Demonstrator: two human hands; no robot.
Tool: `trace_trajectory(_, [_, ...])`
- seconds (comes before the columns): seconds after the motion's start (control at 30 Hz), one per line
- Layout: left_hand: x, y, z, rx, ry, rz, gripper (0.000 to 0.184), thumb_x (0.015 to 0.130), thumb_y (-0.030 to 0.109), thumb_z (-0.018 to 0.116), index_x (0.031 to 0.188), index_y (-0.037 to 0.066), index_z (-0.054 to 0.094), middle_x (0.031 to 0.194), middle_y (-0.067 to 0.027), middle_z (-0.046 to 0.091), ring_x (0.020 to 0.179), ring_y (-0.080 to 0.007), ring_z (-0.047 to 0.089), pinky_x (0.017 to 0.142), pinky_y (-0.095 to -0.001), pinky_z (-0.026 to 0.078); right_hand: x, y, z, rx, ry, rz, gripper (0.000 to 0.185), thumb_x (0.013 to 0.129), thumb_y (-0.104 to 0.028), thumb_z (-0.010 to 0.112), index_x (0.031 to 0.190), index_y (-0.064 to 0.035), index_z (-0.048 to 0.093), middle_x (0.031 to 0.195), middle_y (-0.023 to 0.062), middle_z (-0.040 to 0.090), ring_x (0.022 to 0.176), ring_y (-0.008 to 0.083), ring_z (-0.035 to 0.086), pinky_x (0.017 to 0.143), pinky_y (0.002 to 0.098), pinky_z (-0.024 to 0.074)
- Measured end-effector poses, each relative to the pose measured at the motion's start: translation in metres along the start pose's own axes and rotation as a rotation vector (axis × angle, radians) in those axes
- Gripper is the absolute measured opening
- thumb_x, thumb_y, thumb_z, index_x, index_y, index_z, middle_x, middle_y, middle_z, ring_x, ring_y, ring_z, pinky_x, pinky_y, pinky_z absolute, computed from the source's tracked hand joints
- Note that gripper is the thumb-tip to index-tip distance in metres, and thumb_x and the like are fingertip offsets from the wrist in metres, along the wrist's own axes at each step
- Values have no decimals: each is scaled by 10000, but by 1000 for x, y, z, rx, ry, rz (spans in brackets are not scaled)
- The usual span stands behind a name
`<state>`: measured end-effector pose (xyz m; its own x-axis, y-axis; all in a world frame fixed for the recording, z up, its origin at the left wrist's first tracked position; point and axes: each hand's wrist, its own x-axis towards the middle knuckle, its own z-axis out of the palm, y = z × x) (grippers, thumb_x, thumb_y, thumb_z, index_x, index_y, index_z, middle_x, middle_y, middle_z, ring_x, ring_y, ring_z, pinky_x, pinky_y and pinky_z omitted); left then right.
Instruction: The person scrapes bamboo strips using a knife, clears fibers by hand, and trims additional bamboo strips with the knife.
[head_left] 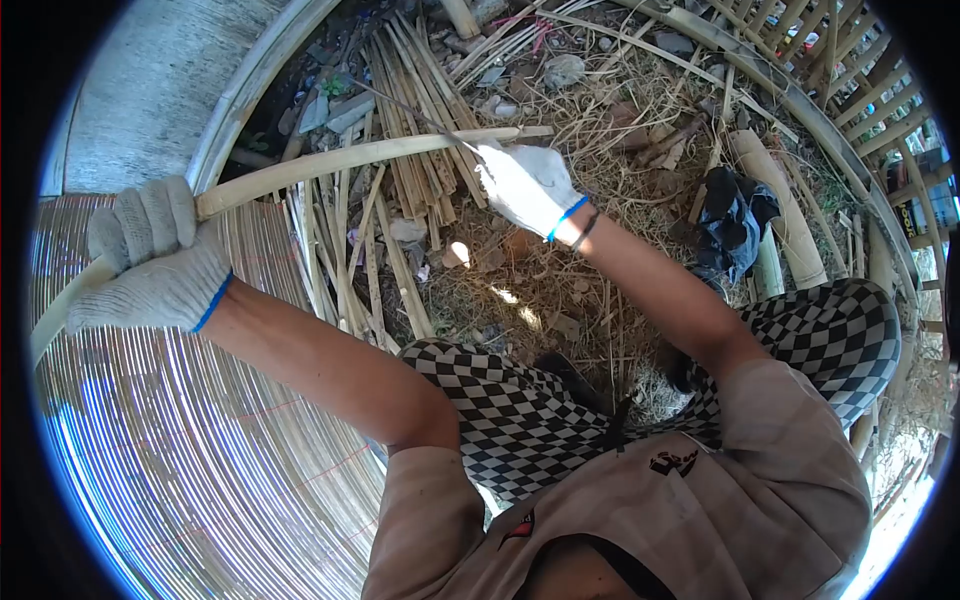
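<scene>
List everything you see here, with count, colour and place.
Strip: one, tan, in left hand
Blade-like tool: one, dark, at right hand
Slats: many, tan, ground, upper centre
Mat: one, silvery tan, left
Panel: one, grey, upper left
Straw and litter: uncounted, mixed, ground
Plastic: one, black, right
Bamboo: at least two, tan and green, beside plastic
Lattice: one, tan, upper right
Shirt: one, beige, bottom
Trousers: one pair, black-white checks, lower right
Left hand: one, white-gloved, left
Right hand: one, white-gloved, upper centre

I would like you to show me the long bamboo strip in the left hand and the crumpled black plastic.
Bamboo strip [340, 157]: head view, on its bare, curved stretch.
Black plastic [733, 228]: head view, on its crumpled middle.
</scene>
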<state>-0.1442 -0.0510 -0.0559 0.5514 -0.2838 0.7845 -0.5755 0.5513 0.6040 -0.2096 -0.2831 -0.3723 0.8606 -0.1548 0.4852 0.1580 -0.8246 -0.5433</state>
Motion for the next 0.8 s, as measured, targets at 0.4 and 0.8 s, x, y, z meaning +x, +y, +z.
trace_trajectory(0.4, [-2, -9, 51, 365, 517, 113, 745, 871, 892, 263, 532, 234, 188, 438, 56, 189, 361, -68, 131, 352, -216, 104, -3, 5, -4, -52, -109, 157, 207, 884, -178, 578, 986, 2, 585, 800, 234, 718, 812, 393, 739, 737, 491, 589])
trace_trajectory(0.8, [16, 10, -16, -123, -345, -83, 823, 709, 1035, 252, 506, 245, 356, 417, 80, 312, 324, -38, 297, 285, -216, 293, -4, 42, -5, -45, -139, 272, 233, 935, -244, 577, 940, -29, 665, 801, 224, 707, 802, 401, 717, 705, 522, 563])
